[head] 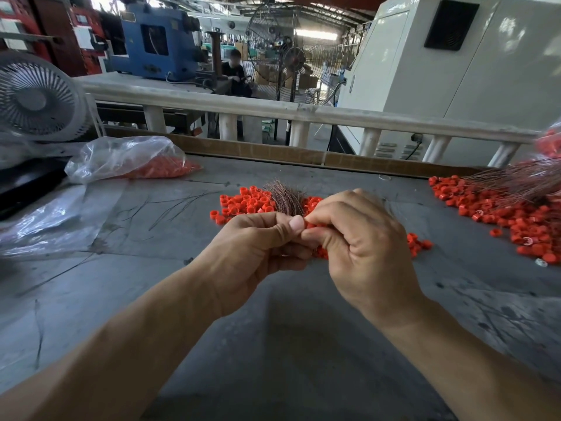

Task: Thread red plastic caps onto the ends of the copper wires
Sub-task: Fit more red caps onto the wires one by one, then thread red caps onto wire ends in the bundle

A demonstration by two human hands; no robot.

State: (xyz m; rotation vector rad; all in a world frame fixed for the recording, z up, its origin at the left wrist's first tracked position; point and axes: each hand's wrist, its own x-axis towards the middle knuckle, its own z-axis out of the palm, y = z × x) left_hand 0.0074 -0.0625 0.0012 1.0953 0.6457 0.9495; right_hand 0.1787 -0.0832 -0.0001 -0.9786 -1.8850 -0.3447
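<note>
Over the grey table (273,329), my two hands meet. My left hand (258,247) grips a bundle of copper wires (285,197) that fans up behind its thumb, and my right hand (361,238) pinches a red cap (310,225) against my left thumb tip. Just behind my hands lies one loose heap of red caps (243,202), too many to count. Right of that heap a second pile of caps (522,220) lies under more wires (516,180). Left of the heap, farther back, one clear plastic bag (121,158) holds more red caps. Behind that bag stands one white fan (38,97).
</note>
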